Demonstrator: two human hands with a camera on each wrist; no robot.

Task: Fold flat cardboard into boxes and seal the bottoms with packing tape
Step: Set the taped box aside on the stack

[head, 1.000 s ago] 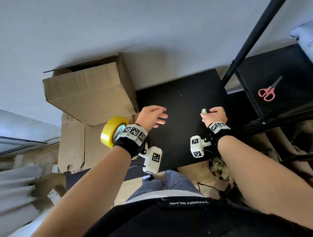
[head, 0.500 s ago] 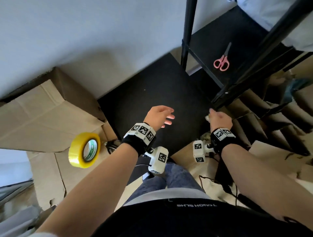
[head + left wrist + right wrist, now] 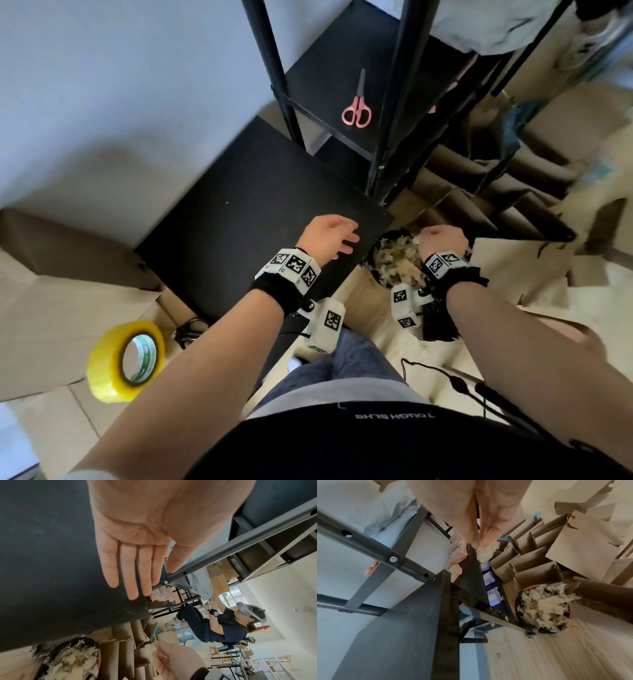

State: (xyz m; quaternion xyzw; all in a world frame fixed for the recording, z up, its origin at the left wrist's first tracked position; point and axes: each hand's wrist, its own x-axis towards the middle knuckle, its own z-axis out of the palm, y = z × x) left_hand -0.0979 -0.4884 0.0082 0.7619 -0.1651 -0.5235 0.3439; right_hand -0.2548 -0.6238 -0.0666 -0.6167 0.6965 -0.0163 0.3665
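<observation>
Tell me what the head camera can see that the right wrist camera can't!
Only the head view shows the yellow tape roll lying on flat cardboard, the pink scissors on the black shelf, and the left hand, empty, over the black table.

Only the right wrist view shows the pale crumpled scrap pinched in the right hand's fingers.

Both show the right hand, the bin of scraps and the row of folded cardboard beside it.
</observation>
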